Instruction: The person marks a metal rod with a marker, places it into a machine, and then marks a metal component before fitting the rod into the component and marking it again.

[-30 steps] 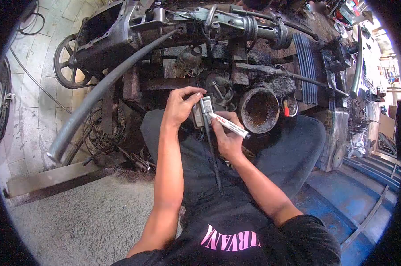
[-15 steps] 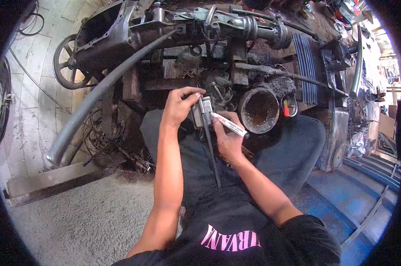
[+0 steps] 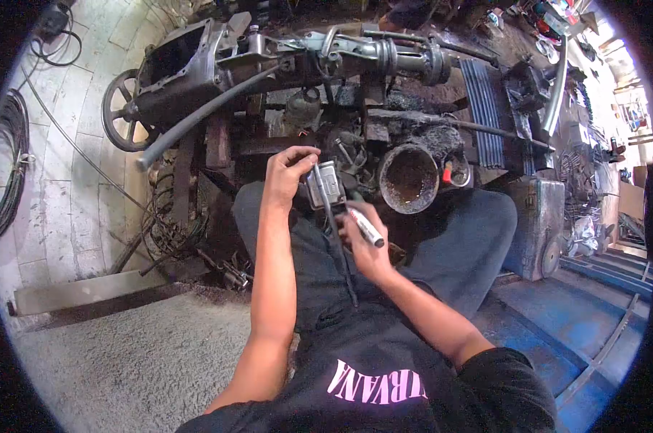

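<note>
My left hand (image 3: pixel 289 177) pinches the upper end of a long, thin dark rod (image 3: pixel 339 256) between thumb and fingers. The rod slants down across my lap toward my shirt. Beside its upper end sits a small grey metal block (image 3: pixel 329 183) with a recessed face, just right of my left fingertips. My right hand (image 3: pixel 370 252) is wrapped round a white marker (image 3: pixel 365 228) with red lettering and a black end. The marker's front end points up and left, close to the rod just below the block.
A large greasy machine housing (image 3: pixel 218 65) with a handwheel (image 3: pixel 121 112) lies across the far side. Right of the block stands a dirty round bowl (image 3: pixel 409 179), with a red-handled thing (image 3: pixel 447 175) near it. Cables (image 3: pixel 5 166) hang at left; blue metal (image 3: pixel 539 317) lies right.
My right hand and the marker have drawn down toward me, from beside the block to below it. My left hand stays at the rod's top. The whole view has shifted slightly.
</note>
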{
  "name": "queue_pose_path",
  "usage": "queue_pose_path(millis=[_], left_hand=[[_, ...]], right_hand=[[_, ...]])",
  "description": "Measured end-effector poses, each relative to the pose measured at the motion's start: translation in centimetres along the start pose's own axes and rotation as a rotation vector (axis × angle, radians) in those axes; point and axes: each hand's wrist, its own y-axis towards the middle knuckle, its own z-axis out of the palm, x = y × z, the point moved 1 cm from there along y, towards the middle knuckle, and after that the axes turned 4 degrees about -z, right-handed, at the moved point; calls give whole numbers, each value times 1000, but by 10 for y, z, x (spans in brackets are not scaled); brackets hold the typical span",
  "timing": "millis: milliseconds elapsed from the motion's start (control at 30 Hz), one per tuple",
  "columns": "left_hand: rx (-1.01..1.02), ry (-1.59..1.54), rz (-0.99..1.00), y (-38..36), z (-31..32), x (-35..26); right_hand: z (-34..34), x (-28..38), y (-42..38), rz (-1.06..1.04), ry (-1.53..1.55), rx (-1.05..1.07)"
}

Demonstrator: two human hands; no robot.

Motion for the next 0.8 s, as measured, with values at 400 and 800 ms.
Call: queue_pose_path(millis=[400,800], left_hand=[[-76,-159,113,-86,-18,-85],[479,-599,-471,-104,37,-28]], right_hand=[[-8,95,1,-164,169,104],[-27,94,-5,-696,-87,423]])
